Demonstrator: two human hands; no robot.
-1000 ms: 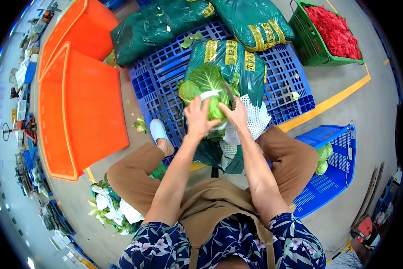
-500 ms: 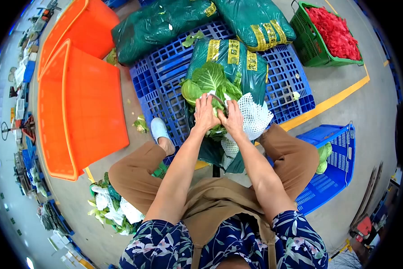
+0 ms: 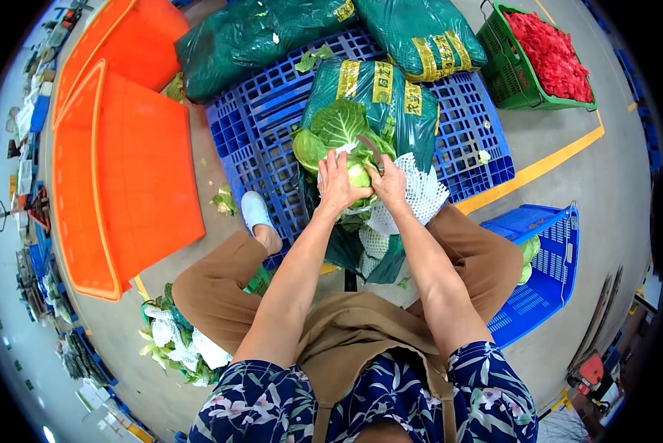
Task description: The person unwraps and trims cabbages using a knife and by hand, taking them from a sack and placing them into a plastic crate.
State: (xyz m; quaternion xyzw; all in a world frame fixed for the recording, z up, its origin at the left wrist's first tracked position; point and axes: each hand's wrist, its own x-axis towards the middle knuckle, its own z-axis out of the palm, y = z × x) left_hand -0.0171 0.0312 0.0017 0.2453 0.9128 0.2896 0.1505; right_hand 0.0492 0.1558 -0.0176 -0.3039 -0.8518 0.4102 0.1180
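A pale green cabbage (image 3: 358, 176) rests between my hands on the mouth of an open green plastic bag (image 3: 324, 88). My left hand (image 3: 336, 186) is closed around its left side, thumb pointing inward. My right hand (image 3: 389, 183) grips a knife, its handle hidden in the fingers; the brownish knife blade (image 3: 370, 149) points up and left above the cabbage, and the thumb lies against the cabbage. Large loose outer leaves (image 3: 340, 125) spread out just beyond. White foam netting (image 3: 424, 190) lies bunched beside my right wrist.
Beneath the bags is a blue pallet (image 3: 464, 140). Other full green bags (image 3: 265, 44) lie behind. Orange bins (image 3: 147, 177) stand left, with leaf and netting scraps (image 3: 176, 340) nearby. A blue crate (image 3: 538, 295) holding cabbages (image 3: 527, 258) sits right; a green crate (image 3: 505, 81) contains red material.
The knife has swung up from among the leaves, and its blade now shows plainly. More of the pale cabbage is visible between my hands. The view has shifted slightly.
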